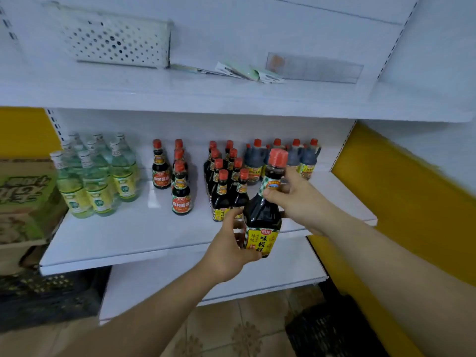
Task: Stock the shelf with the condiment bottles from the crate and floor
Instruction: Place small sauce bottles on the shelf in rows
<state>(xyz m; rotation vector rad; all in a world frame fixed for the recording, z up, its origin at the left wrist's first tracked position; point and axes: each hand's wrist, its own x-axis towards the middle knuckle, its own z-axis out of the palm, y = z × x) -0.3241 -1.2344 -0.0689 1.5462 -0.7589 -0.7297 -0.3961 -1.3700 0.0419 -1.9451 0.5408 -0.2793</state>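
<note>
Bottle (262, 216) labelled 味极鲜; left hand (229, 244) grips base, right hand (296, 199) neck.

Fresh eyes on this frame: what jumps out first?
A red-capped dark sauce bottle, held centre-frame before the middle shelf: the left hand grips its labelled base, the right hand its neck. Behind it stand rows of similar dark bottles; pale green bottles cluster at the shelf's left end.

Soy sauce bottle (262, 220), yellow label: 味极鲜, 特级, red 厨邦 logo
Round bottles (181, 194), ten o'clock of it: 厨邦酱油
Carton (23, 191), nine o'clock: green characters, illegible
</note>
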